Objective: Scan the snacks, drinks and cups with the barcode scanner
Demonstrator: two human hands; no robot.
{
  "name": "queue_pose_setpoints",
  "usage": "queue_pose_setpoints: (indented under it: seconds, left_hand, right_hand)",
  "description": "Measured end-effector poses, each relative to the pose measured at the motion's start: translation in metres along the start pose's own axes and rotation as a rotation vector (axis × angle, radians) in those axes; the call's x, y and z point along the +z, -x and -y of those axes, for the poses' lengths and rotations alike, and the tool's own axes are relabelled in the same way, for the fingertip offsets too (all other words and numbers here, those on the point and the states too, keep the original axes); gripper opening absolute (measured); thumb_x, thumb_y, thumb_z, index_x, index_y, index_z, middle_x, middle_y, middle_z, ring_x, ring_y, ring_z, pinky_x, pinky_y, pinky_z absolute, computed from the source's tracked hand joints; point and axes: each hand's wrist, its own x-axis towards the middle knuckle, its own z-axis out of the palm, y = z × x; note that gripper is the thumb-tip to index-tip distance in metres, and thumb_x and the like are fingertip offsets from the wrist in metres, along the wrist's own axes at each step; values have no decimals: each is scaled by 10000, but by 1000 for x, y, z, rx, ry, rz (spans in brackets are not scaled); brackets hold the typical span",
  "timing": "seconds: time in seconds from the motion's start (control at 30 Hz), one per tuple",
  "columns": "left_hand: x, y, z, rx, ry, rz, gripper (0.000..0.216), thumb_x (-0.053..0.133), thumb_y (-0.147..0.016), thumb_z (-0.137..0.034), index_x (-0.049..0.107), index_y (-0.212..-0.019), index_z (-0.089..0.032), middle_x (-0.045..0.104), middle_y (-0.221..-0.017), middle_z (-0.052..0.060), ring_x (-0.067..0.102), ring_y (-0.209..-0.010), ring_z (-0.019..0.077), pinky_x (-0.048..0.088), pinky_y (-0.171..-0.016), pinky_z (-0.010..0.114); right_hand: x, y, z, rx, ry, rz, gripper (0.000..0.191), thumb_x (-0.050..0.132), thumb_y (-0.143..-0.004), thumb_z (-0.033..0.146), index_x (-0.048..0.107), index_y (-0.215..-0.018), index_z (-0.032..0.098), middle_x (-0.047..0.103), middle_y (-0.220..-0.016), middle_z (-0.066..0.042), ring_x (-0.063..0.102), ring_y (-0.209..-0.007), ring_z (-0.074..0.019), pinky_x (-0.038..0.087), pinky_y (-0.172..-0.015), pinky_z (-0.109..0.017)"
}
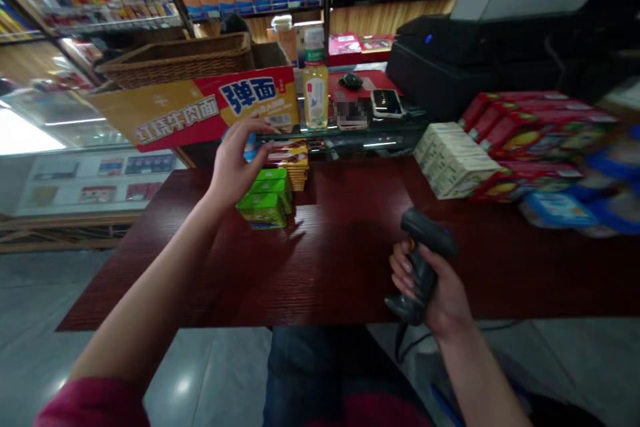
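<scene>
My left hand [236, 161] hovers above the back left of the dark red wooden counter [345, 247], thumb and fingers apart with nothing visible between them. Just below and beside it stand several bright green boxes [267, 203] in a row. Behind these is a stack of yellow-and-brown packs [291, 159], partly covered by my fingers. A bit of a blue item [250, 147] shows through the gap by my thumb. Around the handle of a black barcode scanner [426, 270] my right hand [449, 297] is closed. The scanner is held over the counter's front, its cable hanging down.
Cream boxes [453, 160], red cartons [530, 127] and blue-lidded tubs [565, 208] line the right. Behind the counter are a printed cardboard box [200, 110], a wicker basket [180, 60], a bottle of yellow liquid [315, 90] and two phones, one a white-edged phone [387, 103].
</scene>
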Motion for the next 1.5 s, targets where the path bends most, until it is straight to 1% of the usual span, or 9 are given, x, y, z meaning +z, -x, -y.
queue_pose_setpoints:
  seconds: [0.17,0.3,0.57,0.77,0.9,1.03,1.2,1.37,1.5]
  left_hand:
    - [105,25,-74,3,252,418,234,753,-847,-221,757,-1075,-274,722,-1194,62,571,-1329,328,324,-1245,498]
    - [216,57,-97,-98,554,614,263,739,-832,-178,766,-1080,-259,713,-1223,98,593,-1290,315,328,-1243,477]
    - [420,67,-120,-160,801,570,526,743,-742,-106,677,-1250,-226,564,-1495,104,393,-1505,295,148,-1321,457]
    - [496,49,-122,-95,589,590,503,770,-739,-46,719,-1212,-211,530,-1536,111,292,-1552,360,93,-1316,537]
    - [491,47,-117,-117,590,621,350,714,-835,-96,749,-1153,-238,555,-1521,69,395,-1502,343,177,-1302,537]
    - [449,53,-109,-304,827,649,217,764,-848,-227,751,-1065,-236,696,-1306,57,547,-1374,302,329,-1257,510]
    - [349,71,-84,-777,1130,561,227,715,-921,-329,709,-1125,-228,727,-1173,56,695,-1114,249,527,-1094,569]
    - [235,89,-49,-876,1255,452,308,636,-976,-316,679,-1273,-248,690,-1360,83,718,-1156,265,541,-1093,534]
    - [171,100,-27,-993,1228,233,304,515,-1030,-305,702,-1230,-173,678,-1399,125,711,-1204,286,547,-1096,481]
  right_hand:
    - [-44,5,42,-243,-39,-97,275,824,-743,353,616,-805,185,473,-636,40,409,-493,-82,387,-380,-150]
    - [-91,21,82,-399,-91,-173,295,814,-753,339,558,-801,202,458,-634,56,413,-493,-69,391,-395,-133]
    - [-145,46,118,-653,-423,-197,321,818,-788,296,507,-804,221,410,-646,74,422,-508,-45,407,-421,-87]
    - [-145,39,116,-657,-479,-224,243,752,-840,305,525,-815,220,427,-668,62,413,-519,-52,407,-427,-107]
    - [-145,40,115,-673,-472,-181,235,752,-853,299,529,-824,235,434,-672,57,414,-524,-70,430,-425,-122]
    - [-145,44,115,-646,-448,-206,229,746,-854,298,531,-810,233,428,-669,55,403,-517,-75,432,-397,-128]
    - [-144,42,118,-454,-331,-145,287,805,-788,301,531,-811,221,432,-654,63,405,-508,-65,390,-380,-95]
    - [-111,22,97,-200,-165,-66,299,826,-749,304,553,-802,194,461,-643,58,391,-490,-64,382,-364,-106]
    - [-57,3,51,20,-89,95,288,828,-779,346,601,-819,175,486,-650,52,398,-486,-58,372,-370,-103]
